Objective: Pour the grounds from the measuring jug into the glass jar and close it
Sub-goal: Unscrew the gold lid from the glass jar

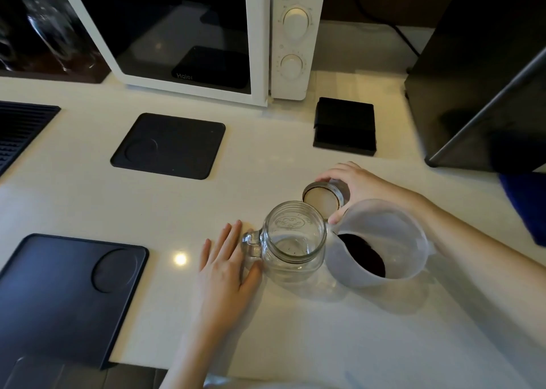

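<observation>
An open glass jar (292,241) with a side handle stands upright on the white counter, nothing visible inside. My left hand (226,258) lies flat beside it, its thumb against the jar's base by the handle. Just behind the jar, my right hand (357,189) grips the metal lid (322,199), tilted with its pale inside facing me. To the jar's right stands a translucent plastic measuring jug (381,241) with dark grounds (365,254) at its bottom. My right forearm passes over the jug's far rim.
A white microwave (189,34) stands at the back. Black mats lie at centre-left (170,145) and front-left (65,294). A small black box (344,126) sits behind the lid. A tall dark appliance (478,72) is at right, a blue cloth (526,205) below it.
</observation>
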